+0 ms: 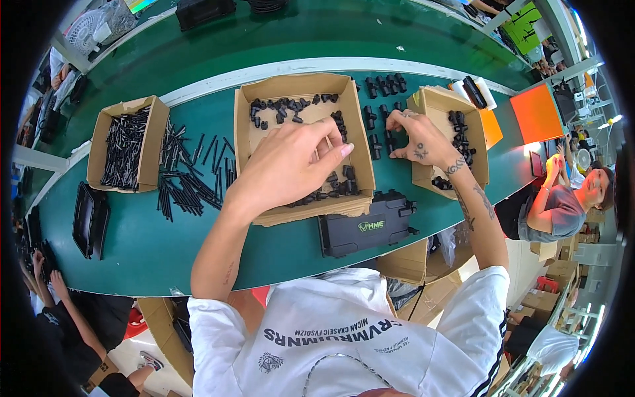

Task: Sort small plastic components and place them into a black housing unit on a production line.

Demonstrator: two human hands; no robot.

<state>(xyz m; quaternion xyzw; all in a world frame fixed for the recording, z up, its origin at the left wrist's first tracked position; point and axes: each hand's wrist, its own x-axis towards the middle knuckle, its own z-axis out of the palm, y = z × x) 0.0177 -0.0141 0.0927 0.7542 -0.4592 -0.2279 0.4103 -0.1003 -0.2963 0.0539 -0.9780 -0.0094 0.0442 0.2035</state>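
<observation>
My left hand [294, 159] reaches over a large cardboard box [360, 119] holding small black plastic fittings [348, 180]. Its fingers curl toward the thumb, and whatever lies between them is hidden. To the right of that box, my right hand [423, 140] comes down on the green table. Thumb and fingers close around a black plastic fitting [390, 140] in a group of them laid out in rows. More of these fittings [395, 82] stand in short rows beyond it. Beside my right hand is a smaller cardboard box [479, 142] with black fittings inside.
At left, a cardboard box [162, 135] is full of thin black rods, with more rods [188, 188] loose beside it. A black case [367, 223] lies at the near edge. A black tray [89, 221] rests at far left. An orange panel [537, 114] and a seated person [559, 208] are to the right.
</observation>
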